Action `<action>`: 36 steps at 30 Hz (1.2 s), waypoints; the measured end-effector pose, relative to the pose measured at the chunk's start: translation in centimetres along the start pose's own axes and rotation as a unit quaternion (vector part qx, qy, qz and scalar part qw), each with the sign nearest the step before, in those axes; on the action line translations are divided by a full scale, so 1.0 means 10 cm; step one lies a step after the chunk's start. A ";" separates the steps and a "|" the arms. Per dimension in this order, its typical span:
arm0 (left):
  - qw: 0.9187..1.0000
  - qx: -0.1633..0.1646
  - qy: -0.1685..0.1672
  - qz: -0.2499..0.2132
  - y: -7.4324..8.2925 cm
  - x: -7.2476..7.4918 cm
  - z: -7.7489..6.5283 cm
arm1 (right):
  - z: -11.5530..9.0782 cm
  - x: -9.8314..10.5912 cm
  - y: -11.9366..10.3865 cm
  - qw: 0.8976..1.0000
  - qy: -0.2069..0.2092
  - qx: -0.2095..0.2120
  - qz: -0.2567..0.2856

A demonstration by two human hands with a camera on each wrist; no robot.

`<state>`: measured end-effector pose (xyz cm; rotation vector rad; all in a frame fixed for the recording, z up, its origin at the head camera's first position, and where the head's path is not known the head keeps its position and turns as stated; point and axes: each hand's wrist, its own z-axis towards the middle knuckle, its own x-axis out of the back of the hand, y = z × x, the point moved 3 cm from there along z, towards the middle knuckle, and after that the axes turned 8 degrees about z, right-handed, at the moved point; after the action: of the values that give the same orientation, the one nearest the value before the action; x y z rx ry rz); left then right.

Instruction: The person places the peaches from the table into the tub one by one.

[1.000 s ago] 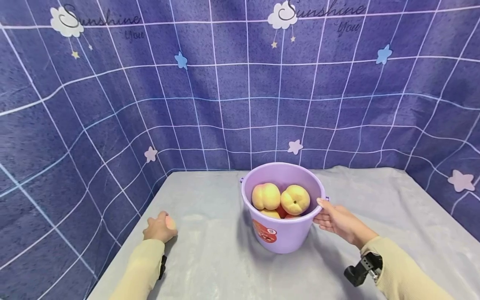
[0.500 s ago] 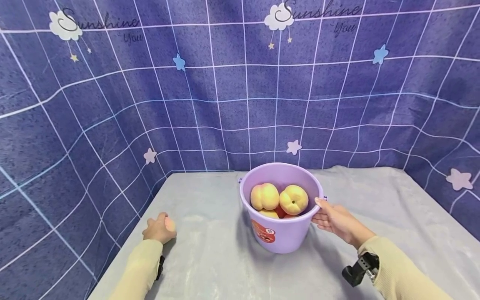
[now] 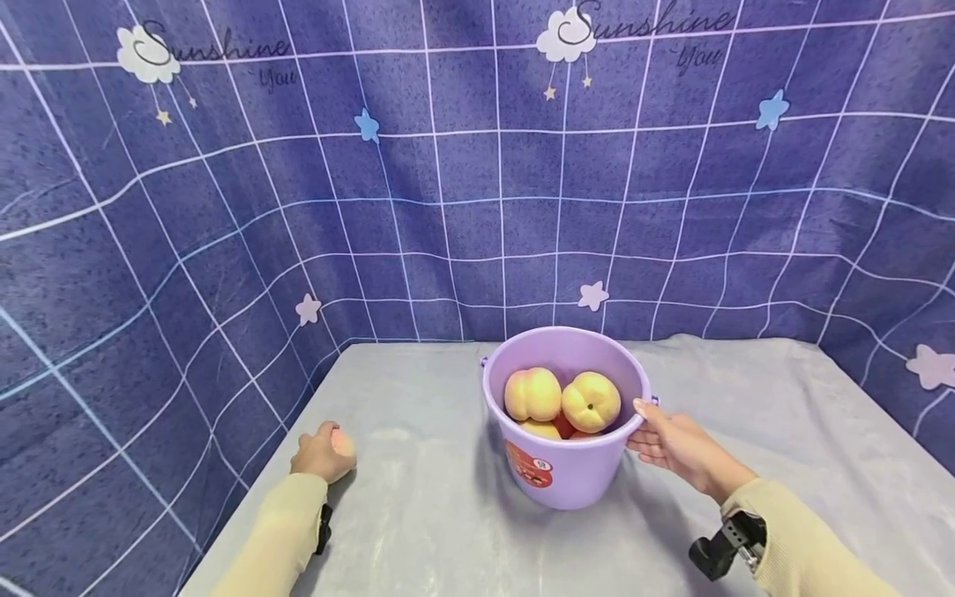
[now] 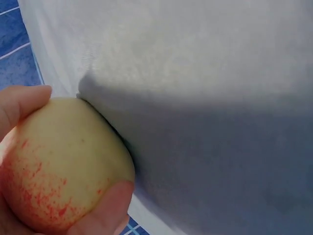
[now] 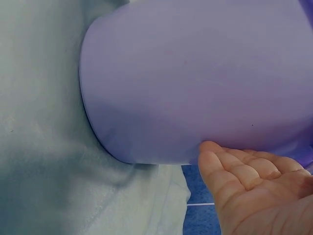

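Note:
At the left of the table my left hand [image 3: 322, 454] grips a peach [image 3: 343, 443]. The left wrist view shows this peach [image 4: 63, 156] as pale yellow with red streaks, low against the cloth, with fingers and thumb on opposite sides of it. A light purple bucket [image 3: 570, 473] with a red label stands upright right of the middle. Several yellowish peaches [image 3: 533, 395] lie inside it; the lower ones are partly hidden. My right hand [image 3: 682, 448] holds the bucket's right rim, thumb on top and fingers along the outer wall, as the right wrist view of the bucket [image 5: 195, 83] also shows.
A grey cloth [image 3: 418, 497] covers the table. Behind it and along the sides hangs a dark blue curtain [image 3: 462, 224] with white grid lines, stars and clouds. The bucket's handle lug [image 3: 485, 362] sticks out at its left side.

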<state>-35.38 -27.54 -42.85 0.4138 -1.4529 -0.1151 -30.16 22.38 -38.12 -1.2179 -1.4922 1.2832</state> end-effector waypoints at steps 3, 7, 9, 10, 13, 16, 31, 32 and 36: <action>1.000 -0.009 0.002 -0.009 0.03 0.04 0.00 | -0.01 0.01 -0.01 1.000 -0.002 0.003 -0.003; 1.000 -0.020 -0.004 -0.003 0.10 0.12 -0.02 | -0.02 0.01 -0.02 1.000 -0.003 0.005 -0.006; 1.000 -0.025 -0.012 0.011 0.14 0.17 -0.03 | -0.03 0.01 -0.02 1.000 -0.005 0.005 -0.008; 0.999 -0.030 -0.016 0.020 0.16 0.19 -0.04 | -0.03 0.00 -0.02 1.000 -0.005 0.005 -0.008; 0.997 -0.046 -0.033 0.042 0.19 0.24 -0.03 | -0.03 0.00 -0.02 1.000 -0.008 0.005 -0.009; 0.996 -0.057 -0.052 0.054 0.21 0.27 -0.03 | -0.03 0.01 -0.02 1.000 -0.011 0.005 -0.008; 0.993 -0.090 -0.079 0.015 0.61 0.74 -0.30 | -0.05 0.00 -0.04 1.000 -0.020 0.000 -0.014; 0.993 -0.090 -0.079 0.012 0.63 0.76 -0.31 | -0.05 0.00 -0.04 1.000 -0.019 -0.001 -0.014; 0.993 -0.088 -0.079 0.015 0.69 0.83 -0.33 | -0.05 -0.02 -0.03 1.000 -0.018 -0.003 -0.008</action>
<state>-32.29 -23.23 -32.89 0.2428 -1.5893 -0.2546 -29.67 22.24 -37.73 -1.1903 -1.5293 1.2960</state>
